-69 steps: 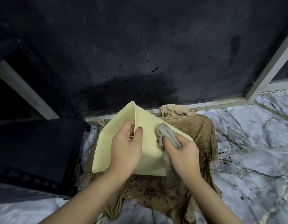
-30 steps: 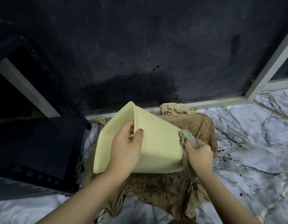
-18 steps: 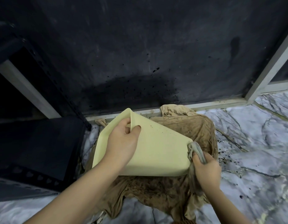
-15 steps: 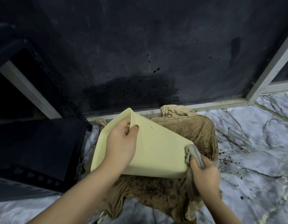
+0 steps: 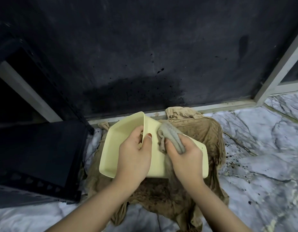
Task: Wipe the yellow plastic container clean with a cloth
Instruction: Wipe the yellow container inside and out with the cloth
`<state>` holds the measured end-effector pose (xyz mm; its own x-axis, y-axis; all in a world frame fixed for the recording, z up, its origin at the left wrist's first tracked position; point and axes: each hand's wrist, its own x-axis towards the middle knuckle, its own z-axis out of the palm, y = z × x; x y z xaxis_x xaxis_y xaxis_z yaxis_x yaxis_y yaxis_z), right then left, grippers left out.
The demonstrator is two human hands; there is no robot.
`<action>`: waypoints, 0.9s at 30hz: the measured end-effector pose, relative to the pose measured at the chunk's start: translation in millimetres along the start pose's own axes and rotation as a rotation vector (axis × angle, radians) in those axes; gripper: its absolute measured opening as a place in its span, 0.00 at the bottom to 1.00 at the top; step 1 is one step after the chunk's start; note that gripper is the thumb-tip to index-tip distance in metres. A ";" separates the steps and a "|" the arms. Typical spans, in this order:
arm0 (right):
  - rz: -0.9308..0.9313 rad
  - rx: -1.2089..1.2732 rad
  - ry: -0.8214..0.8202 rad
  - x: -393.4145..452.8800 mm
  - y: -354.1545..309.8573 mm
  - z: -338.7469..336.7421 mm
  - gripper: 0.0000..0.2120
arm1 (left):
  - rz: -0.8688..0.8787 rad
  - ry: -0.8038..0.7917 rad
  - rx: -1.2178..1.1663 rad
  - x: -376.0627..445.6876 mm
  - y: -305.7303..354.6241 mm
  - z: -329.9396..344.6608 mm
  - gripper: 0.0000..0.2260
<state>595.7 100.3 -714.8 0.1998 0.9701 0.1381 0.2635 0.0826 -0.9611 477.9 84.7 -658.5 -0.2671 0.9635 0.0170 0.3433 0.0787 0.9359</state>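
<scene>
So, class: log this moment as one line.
left hand: grips yellow container rim | right hand: presses grey cloth on its outer wall | wiping underway

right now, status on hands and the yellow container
Left hand gripping yellow container by its wall. Right hand pressing grey cloth on its outer side. Nothing in the way.

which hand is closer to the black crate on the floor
Left. The left hand grips the yellow container's rim, on the side towards the black crate; the right hand is farther off, beyond the left.

Right hand point(image 5: 186, 158) with cloth point(image 5: 170, 138) moved from container point(image 5: 111, 148) corner to middle.
</scene>
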 end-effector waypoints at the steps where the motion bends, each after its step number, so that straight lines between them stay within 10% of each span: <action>1: 0.023 -0.005 0.018 2.8 4.0 -1.7 0.08 | -0.007 0.000 -0.004 0.8 -0.9 -0.4 0.08; 21: 0.444 -0.141 0.224 27.6 85.3 -45.1 0.05 | -0.065 0.038 -0.091 5.8 -1.3 -4.9 0.09; 27: 0.289 -0.141 0.179 10.9 43.2 -20.5 0.07 | -0.057 0.059 -0.062 6.7 -1.6 -2.1 0.08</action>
<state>628.6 109.7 -750.0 0.4441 0.8922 -0.0825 0.2968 -0.2334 -0.9260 473.7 90.5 -659.1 -0.3375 0.9411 -0.0176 0.2704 0.1148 0.9559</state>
